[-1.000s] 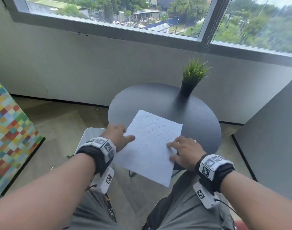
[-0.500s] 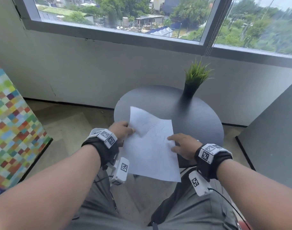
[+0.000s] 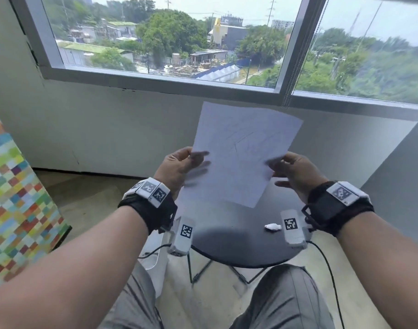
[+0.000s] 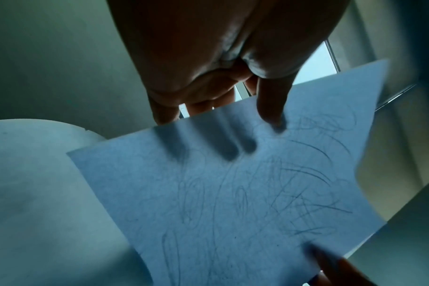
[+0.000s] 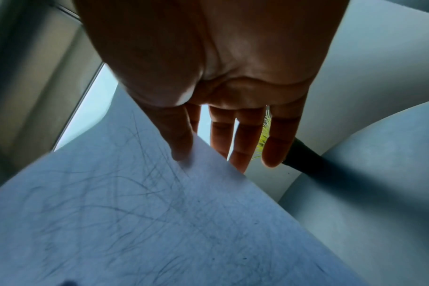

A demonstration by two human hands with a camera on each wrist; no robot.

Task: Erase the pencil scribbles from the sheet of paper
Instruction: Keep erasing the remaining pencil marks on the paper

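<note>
Paper up in the air now, both hands on it, held against the window light. On the left, the left hand (image 3: 177,166) pinches the sheet's edge, thumb on the near face and fingers spread behind, their shadows showing through the page; that spread looks meant to keep the sheet from flopping. In the middle, the sheet of paper (image 3: 241,153) hangs tilted above the round black table (image 3: 227,243), clear of the tabletop. My guess is it's raised so the daylight shows up the pencil scribbles (image 4: 306,174), and plenty are visible, so the erasing isn't finished. On the right, the right hand (image 3: 295,172) pinches the opposite edge with thumb in front and a finger behind, the other fingers loose and straight. Below it, a small white lump (image 3: 272,226) lies on the table, possibly the eraser.
</note>
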